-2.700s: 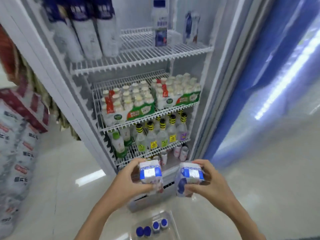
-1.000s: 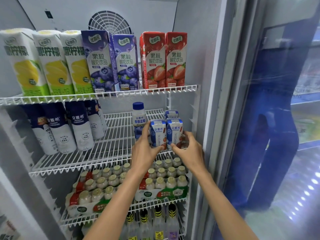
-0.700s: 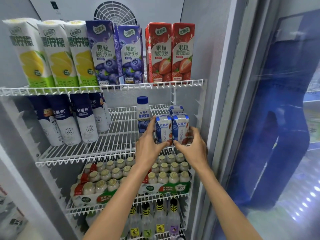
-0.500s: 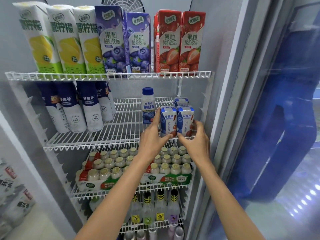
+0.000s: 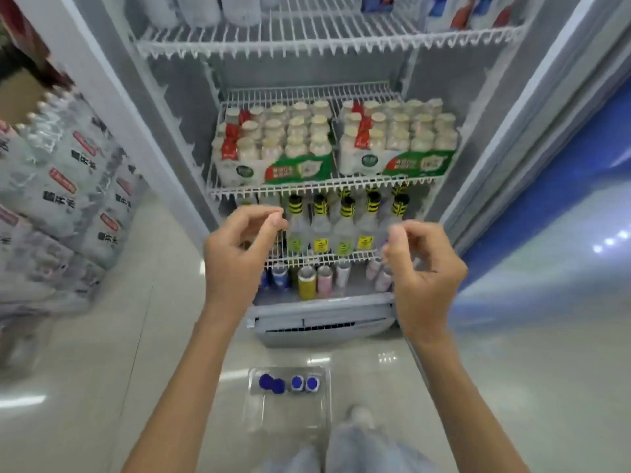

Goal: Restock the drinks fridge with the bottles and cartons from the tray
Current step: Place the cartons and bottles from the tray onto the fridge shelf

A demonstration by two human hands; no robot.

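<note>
**Both hands empty before the open fridge**

Ahead of the hands: open fridge (image 5: pixel 191 97), wire shelves stacked upright. Above the hands, two shrink-wrapped packs (image 5: pixel 273 148) of pale-capped bottles; labels blurred, unreadable. Below and between the hands, on the floor: clear tray (image 5: pixel 288 414), four blue caps (image 5: pixel 288 384) pointing up. Left hand (image 5: pixel 235 257) and right hand (image 5: pixel 423 268) half-curled, gripping nothing.

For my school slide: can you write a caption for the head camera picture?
Two empty hands, left and right, hover before the open fridge, above a clear tray holding four blue-capped bottles.
</note>
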